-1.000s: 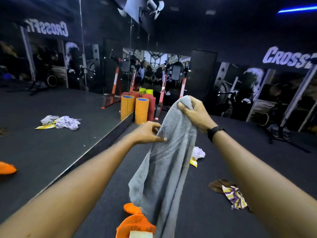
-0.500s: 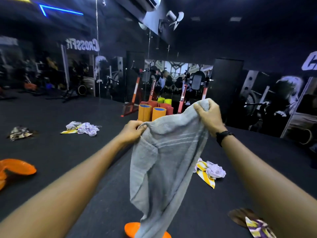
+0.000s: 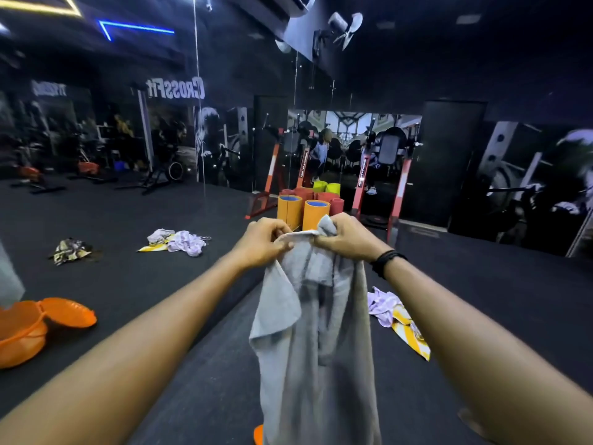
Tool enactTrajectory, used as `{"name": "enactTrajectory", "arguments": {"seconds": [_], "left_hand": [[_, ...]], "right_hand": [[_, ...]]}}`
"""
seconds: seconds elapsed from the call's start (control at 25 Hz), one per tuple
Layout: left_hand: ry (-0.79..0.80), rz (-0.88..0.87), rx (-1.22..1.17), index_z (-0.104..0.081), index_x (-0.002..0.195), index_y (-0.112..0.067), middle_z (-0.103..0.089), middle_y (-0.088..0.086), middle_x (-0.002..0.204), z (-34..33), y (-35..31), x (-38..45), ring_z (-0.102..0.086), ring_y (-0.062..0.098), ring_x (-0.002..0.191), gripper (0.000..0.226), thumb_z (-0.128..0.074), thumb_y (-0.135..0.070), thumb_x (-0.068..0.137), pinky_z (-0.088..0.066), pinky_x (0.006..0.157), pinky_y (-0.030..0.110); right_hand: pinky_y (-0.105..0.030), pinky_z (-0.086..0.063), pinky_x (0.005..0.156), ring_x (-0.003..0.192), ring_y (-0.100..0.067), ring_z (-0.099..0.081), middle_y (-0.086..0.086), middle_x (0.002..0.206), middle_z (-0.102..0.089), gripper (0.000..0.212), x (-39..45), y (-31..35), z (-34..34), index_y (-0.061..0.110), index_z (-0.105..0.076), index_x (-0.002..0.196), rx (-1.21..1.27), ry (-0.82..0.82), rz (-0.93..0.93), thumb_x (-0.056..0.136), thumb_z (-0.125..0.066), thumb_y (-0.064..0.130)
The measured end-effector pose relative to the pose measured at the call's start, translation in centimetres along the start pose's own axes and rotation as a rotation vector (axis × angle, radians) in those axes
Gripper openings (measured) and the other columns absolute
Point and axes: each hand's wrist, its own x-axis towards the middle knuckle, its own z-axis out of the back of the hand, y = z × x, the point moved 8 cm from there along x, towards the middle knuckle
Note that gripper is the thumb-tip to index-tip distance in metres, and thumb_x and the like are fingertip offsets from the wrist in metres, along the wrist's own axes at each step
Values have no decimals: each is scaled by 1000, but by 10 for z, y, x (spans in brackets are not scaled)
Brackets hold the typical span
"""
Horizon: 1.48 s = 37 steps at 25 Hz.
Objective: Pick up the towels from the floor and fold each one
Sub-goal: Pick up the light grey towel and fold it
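Note:
A grey towel (image 3: 316,332) hangs in front of me, folded lengthwise, its lower end out of frame. My left hand (image 3: 263,240) and my right hand (image 3: 345,237) are close together at chest height, each gripping the towel's top edge with curled fingers. On the dark floor to the right lies a crumpled lilac cloth (image 3: 382,305) on a yellow-and-white striped towel (image 3: 412,338).
A wall mirror on the left reflects the floor, a towel pile (image 3: 179,240), a patterned cloth (image 3: 70,250) and an orange basket (image 3: 35,326). Orange foam rollers (image 3: 316,216) and red rack legs (image 3: 398,200) stand ahead. An orange edge (image 3: 257,435) shows below the towel.
My hands have come together, bringing the grey towel's two top corners side by side, so the spread towel now hangs doubled. The view has panned left.

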Motion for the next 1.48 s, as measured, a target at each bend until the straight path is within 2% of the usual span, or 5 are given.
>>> {"name": "enactTrajectory", "arguments": {"seconds": [0.32,0.6,0.76,0.96,1.48], "left_hand": [[216,310,38,-50,64,-16,-48,-1,59,-5,104,-12,-47,17,60,34,-53,-24,97,-42,67,31],[187,471,-959,-63,86,-6,-65,1,66,-24,56,-5,-60,8,57,16,-54,-15,96,-52,51,22],[104,540,-1124,-64,103,-3,-67,8,86,-29,40,2,-64,14,74,16,-62,1,87,-60,69,28],[-62,567,-1153,-66,96,-1,-69,9,83,-28,35,-2,-67,15,71,18,-70,3,79,-58,60,24],[-241,472,-1005,-75,87,-13,-74,10,91,-33,44,-1,-69,25,94,10,-70,-6,83,-57,81,31]], "right_hand": [[-29,-33,61,64,-14,-38,-6,65,-39,40,16,-41,25,-4,-41,61,181,-275,-151,86,-65,18],[-34,-42,84,95,-18,-48,-5,104,-47,35,18,-57,9,11,-35,104,207,-304,-394,94,-56,37],[-27,-32,79,98,-22,-44,-10,107,-44,16,19,-41,3,10,-36,104,146,-312,-421,99,-44,23],[-24,-29,59,76,-16,-48,-4,82,-56,13,-4,-16,40,5,-57,82,190,-784,-323,85,-66,13],[-24,-58,62,64,-8,-67,-4,76,-74,11,10,13,-15,7,-77,84,294,-289,-133,74,-81,9]]}}
